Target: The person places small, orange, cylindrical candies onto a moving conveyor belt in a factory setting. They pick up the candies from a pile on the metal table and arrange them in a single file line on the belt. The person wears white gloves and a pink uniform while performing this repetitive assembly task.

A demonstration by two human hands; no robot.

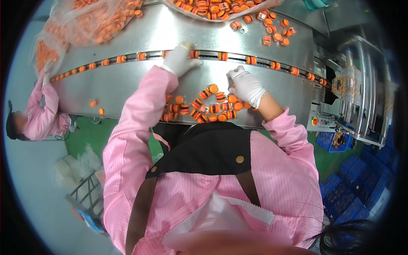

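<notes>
In the head view, we see a smooth grey metal table (127, 83) spanning the scene, with a narrow dark track (208, 54) crossing it from left to right. Round burger-shaped pieces (223, 56) sit in that track, spaced along its right part and closer together at the far left. The floor (87, 142) is green, the wall (32, 178) on the left is pale, and a co-worker (49, 111) in pink sits at the table's left end, hands near the track. On the right stand a shiny metal machine (349, 91) with upright bars and, nearer, stacked blue crates (345, 199).

Our left hand (180, 58), in a thin white glove, reaches over the track; its thumb stands wide of the fingers, one piece lying in the gap, and we cannot tell whether they touch it. Our gloved right hand (247, 87) hovers above the table with fingers curled inward; we cannot tell whether it holds anything.

A loose pile (196, 103) of pieces, layered orange, red and dark, lies along the near edge. Crinkled clear bags (91, 24) bulge at the far left, and glossy pieces scatter at the far right. Our pink sleeves (142, 97) are finely striped.
</notes>
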